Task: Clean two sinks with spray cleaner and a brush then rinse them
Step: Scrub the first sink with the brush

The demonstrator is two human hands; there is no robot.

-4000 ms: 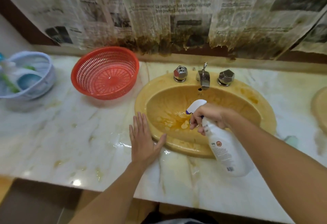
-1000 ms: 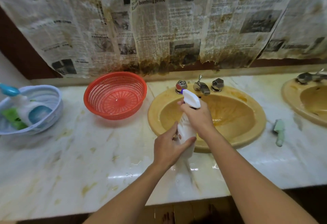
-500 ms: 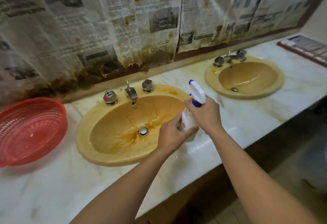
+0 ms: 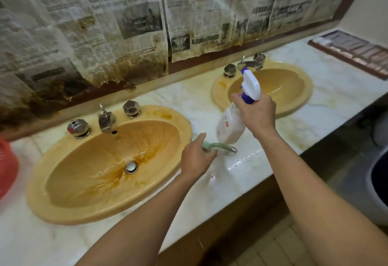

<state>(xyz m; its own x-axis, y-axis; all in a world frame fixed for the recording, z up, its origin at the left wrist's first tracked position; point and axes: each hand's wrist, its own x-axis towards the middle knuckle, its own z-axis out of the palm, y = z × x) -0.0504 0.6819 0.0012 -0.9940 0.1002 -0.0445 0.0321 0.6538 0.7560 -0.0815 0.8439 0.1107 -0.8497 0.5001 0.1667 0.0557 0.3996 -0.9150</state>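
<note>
White plastic with a blue collar, the spray bottle (image 4: 230, 127) hangs tilted in the right hand (image 4: 257, 112), whose fingers are wrapped around its neck just under the trigger head. The nozzle points up, toward the wall. This bottle is in the air above the marble counter (image 4: 336, 89), between the two sinks. Lower and to the left, the left hand (image 4: 196, 156) is closed around one end of the pale green brush (image 4: 222, 146). Its thin handle comes out to the right and ends under the bottle. I cannot tell if the brush touches the counter or is lifted a little. The two hands are apart but near each other.

Just left of the left hand is the near sink (image 4: 39, 181), yellow, with brown streaks running to its metal drain (image 4: 131, 167). The far sink (image 4: 219, 95), also yellow, lies behind the right hand. Metal taps (image 4: 106, 118) stand at the wall side of the near one. Stained newspaper (image 4: 105, 34) covers the wall, and a red basket (image 4: 7, 169) shows at the left edge.
</note>
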